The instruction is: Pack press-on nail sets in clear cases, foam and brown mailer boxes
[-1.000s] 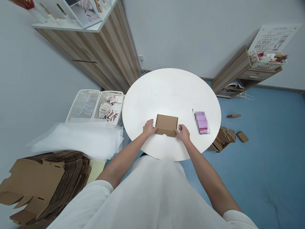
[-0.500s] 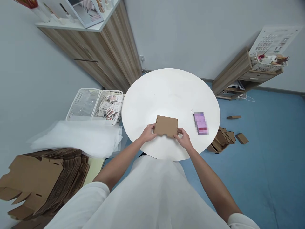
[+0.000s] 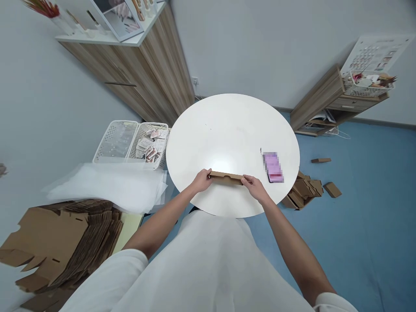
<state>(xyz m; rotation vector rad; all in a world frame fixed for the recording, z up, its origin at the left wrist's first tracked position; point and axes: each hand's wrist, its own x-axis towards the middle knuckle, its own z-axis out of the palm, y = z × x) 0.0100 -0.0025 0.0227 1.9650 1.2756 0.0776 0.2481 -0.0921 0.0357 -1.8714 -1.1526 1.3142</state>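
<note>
A small brown cardboard box is held over the near part of the round white table, with a narrow side facing up toward me. My left hand grips its left end, fingers closed on the edge. At the right end, my right hand is closed on the box with thumb and fingers. A phone-like purple object, blurred into blocks, lies on the table to the right of my right hand.
White baskets, one with printed cards, stand left of the table. Translucent sheets and stacked flat cardboard lie nearer me. Several brown boxes are on the blue floor at right. Wooden cabinets stand behind.
The box has been tilted, so its broad face no longer shows and a narrow side faces me. Both hands have kept hold of its ends.
</note>
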